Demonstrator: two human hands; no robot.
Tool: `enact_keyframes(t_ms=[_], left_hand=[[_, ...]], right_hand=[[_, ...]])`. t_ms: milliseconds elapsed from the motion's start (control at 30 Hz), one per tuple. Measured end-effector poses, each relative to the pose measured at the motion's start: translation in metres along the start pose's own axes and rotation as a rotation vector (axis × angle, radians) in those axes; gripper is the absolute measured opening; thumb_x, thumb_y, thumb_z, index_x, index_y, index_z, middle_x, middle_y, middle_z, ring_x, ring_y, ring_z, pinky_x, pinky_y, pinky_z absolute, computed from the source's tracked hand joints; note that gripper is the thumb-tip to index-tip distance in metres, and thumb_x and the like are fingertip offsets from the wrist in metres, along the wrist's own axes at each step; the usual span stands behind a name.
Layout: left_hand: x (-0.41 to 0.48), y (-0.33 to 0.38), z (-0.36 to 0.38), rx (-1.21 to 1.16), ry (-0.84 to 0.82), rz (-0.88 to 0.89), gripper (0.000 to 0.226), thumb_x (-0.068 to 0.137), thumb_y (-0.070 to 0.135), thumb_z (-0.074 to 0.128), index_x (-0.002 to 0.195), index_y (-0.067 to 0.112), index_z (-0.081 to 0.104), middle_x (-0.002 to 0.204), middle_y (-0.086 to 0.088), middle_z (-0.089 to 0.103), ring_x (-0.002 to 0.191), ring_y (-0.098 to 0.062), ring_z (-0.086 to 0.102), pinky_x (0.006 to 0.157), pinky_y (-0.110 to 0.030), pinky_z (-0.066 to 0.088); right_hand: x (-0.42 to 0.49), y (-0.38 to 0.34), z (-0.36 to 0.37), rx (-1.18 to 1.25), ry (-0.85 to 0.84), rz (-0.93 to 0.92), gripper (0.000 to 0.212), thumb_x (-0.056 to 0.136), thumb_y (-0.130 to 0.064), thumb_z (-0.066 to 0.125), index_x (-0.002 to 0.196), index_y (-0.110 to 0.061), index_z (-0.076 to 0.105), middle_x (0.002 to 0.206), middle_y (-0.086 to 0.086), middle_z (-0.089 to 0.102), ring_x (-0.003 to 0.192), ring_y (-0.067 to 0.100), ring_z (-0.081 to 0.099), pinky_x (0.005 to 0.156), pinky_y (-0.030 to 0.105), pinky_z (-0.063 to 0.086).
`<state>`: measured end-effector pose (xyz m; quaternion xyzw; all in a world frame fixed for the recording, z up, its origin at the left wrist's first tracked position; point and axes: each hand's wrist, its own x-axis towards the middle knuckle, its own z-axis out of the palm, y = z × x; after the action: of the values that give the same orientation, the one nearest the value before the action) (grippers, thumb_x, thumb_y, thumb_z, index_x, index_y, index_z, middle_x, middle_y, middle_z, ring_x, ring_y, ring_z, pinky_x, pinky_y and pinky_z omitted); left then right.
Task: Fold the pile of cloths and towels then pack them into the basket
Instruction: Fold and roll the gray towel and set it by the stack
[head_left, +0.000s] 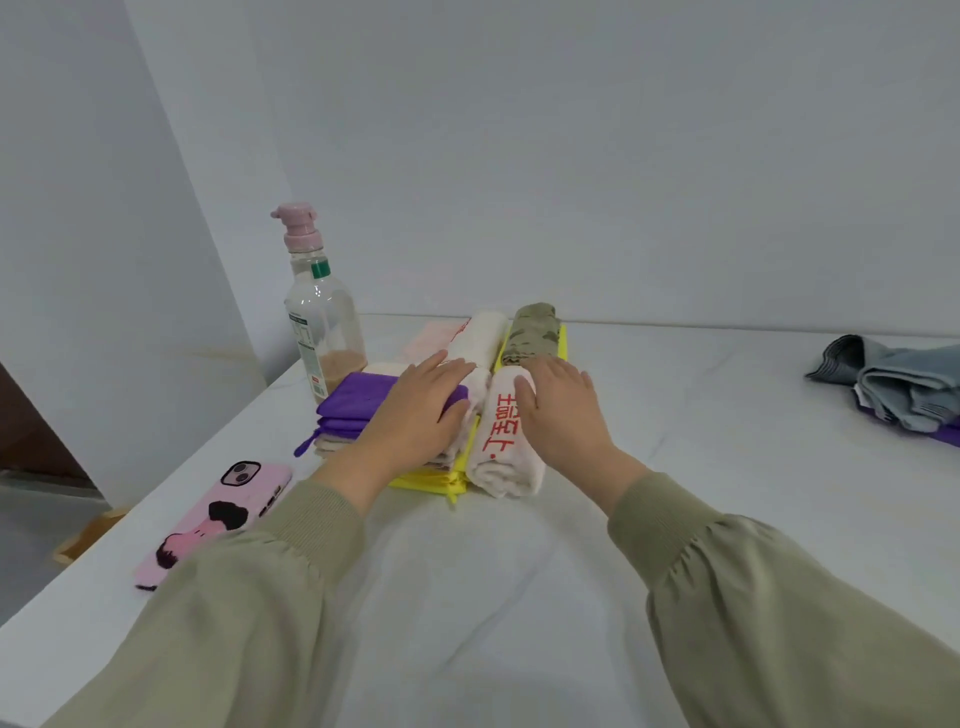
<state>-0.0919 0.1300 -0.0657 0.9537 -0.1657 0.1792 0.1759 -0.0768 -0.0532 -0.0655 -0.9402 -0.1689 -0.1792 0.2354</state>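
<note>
Both flat-fingered | left hand on folded purple cloth | right hand on rolled white towel, red lettering

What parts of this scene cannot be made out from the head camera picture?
- Head view: flat yellow cloth, mostly covered by the rolled towels on it.
- Head view: crumpled grey cloth pile, cut off by the right edge.
- Head view: label print on the clear plastic pump bottle, too small.
</note>
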Motion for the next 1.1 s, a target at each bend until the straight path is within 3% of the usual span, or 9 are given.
enact_keyframes(t_ms=[233,500,733,933,1100], left_hand=[[0.031,0.092,0.053,-0.165,-0.005,0.076,0.047,0.099,0.015,0.045,0.145,0.013,0.036,0.151,-0.001,0.035,0.145,-0.016,0.018,0.115,-0.024,0.012],[0.045,0.203,0.147,-0.317,-0.208,-0.04,0.052,0.101,0.02,0.04,0.15,0.014,0.024,0.157,-0.002,0.023,0.147,-0.018,0.011,0.117,-0.029,0.01],[0.059,0.231,0.192,0.106,-0.462,0.022,0.057,0.102,0.046,0.019,0.153,0.024,0.008,0.162,-0.002,0.001,0.148,-0.022,-0.003,0.119,-0.045,0.002],[0.067,0.232,0.198,0.149,-0.476,0.053,0.057,0.101,0.048,0.017,0.153,0.028,0.006,0.162,0.0,-0.003,0.148,-0.02,-0.006,0.118,-0.047,-0.001],[0.068,0.23,0.2,0.117,-0.456,0.047,0.057,0.1,0.049,0.019,0.153,0.029,0.009,0.162,0.001,-0.001,0.148,-0.019,-0.005,0.118,-0.047,0.0]], right_hand=[[-0.037,0.086,-0.047,-0.047,0.072,0.192,0.038,0.101,-0.025,0.033,0.133,-0.01,0.049,0.141,0.006,0.047,0.135,0.023,0.034,0.113,0.044,0.021],[-0.105,0.203,-0.067,-0.11,0.113,0.47,0.036,0.097,-0.019,0.038,0.13,-0.009,0.052,0.139,0.009,0.047,0.133,0.026,0.034,0.112,0.041,0.021],[-0.119,0.275,-0.091,-0.238,0.105,0.628,0.043,0.097,-0.021,0.038,0.138,-0.01,0.043,0.15,0.015,0.029,0.14,0.031,0.021,0.115,0.043,0.016],[-0.096,0.319,-0.1,-0.325,0.138,0.675,0.044,0.096,-0.026,0.039,0.139,-0.016,0.044,0.155,0.02,0.016,0.142,0.035,0.014,0.114,0.046,0.014],[-0.075,0.337,-0.099,-0.352,0.054,0.702,0.04,0.096,-0.03,0.036,0.13,-0.016,0.052,0.157,0.019,0.009,0.142,0.038,0.01,0.113,0.053,0.011]])
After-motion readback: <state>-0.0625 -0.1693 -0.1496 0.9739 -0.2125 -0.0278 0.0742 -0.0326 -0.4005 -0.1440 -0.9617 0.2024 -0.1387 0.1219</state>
